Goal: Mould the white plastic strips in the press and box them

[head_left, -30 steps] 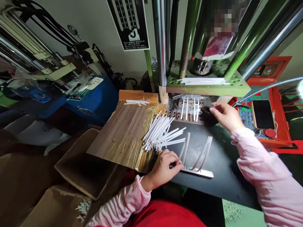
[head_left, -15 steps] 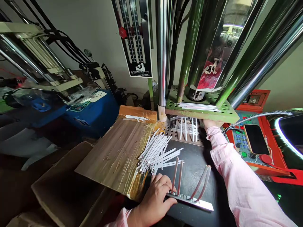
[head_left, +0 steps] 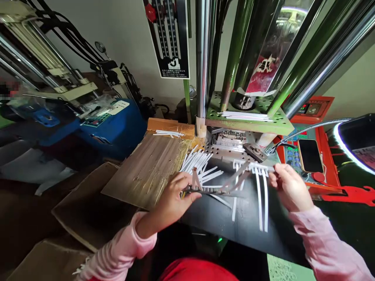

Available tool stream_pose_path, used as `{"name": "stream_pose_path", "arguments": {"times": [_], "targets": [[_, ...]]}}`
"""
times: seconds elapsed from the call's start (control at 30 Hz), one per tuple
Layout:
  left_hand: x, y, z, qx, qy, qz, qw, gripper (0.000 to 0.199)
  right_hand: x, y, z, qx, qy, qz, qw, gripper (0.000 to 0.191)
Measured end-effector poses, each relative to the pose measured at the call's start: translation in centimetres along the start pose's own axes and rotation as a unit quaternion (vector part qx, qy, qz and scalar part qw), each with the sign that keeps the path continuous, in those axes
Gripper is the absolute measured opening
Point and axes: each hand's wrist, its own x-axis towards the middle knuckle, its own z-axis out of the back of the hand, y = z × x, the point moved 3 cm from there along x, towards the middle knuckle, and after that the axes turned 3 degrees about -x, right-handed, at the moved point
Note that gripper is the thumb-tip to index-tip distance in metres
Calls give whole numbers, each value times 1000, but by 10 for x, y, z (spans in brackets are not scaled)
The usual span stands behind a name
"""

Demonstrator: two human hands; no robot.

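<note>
Black desk lying under the work | left fingers pinching thin metal bar | right fingers pinching white comb of strips | loose white strips lying piled on wooden board | strip stack sitting on green press plate

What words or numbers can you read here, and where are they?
"J" stands big on the black sign; the small print and scale marks there are too small to read.
The white label on the blue machine is too blurred to read.
</note>
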Motion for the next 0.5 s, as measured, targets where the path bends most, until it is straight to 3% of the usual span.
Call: {"name": "stream_pose_path", "arguments": {"times": [0.17,0.27,0.37,0.43,0.5], "targets": [[28,0,-3,9,-19,-23,1000,14,-58,-19,2,122,23,-148,981,36],[35,9,-17,-9,-32,-27,999,15,-67,-26,7,111,14,-133,985,36],[37,20,-29,-14,-28,-24,999,16,-72,-35,13,54,45,-115,991,38],[38,25,-34,-22,-20,-23,999,16,-78,-41,16,-9,72,-113,991,40],[40,29,-38,-32,-15,-29,999,16,-84,-43,19,-140,73,-69,985,41]]}}
